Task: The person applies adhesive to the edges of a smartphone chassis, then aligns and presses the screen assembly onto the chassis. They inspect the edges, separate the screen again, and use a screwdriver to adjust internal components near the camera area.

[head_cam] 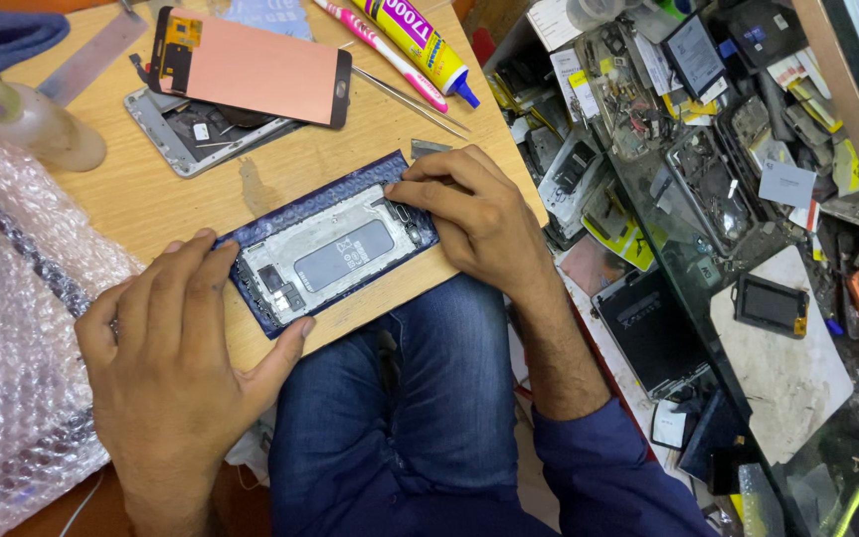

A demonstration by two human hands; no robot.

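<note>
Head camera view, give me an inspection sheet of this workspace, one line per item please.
Surface: light wooden board, bare patches scuffed.
Job's things: opened phone frame lying flat, inner side up, near the board's front edge.
Clutter: second phone shell with a pinkish screen panel resting on it, glue tube, pink pen, tweezers, metal ruler, plastic bottle, bubble wrap.
Grippers: left hand steadies the frame's left end; right hand presses fingertips on its right end.
Cables: nothing seen.
Surroundings: glass counter to the right, heaped with phone parts; person's blue jeans below.
</note>
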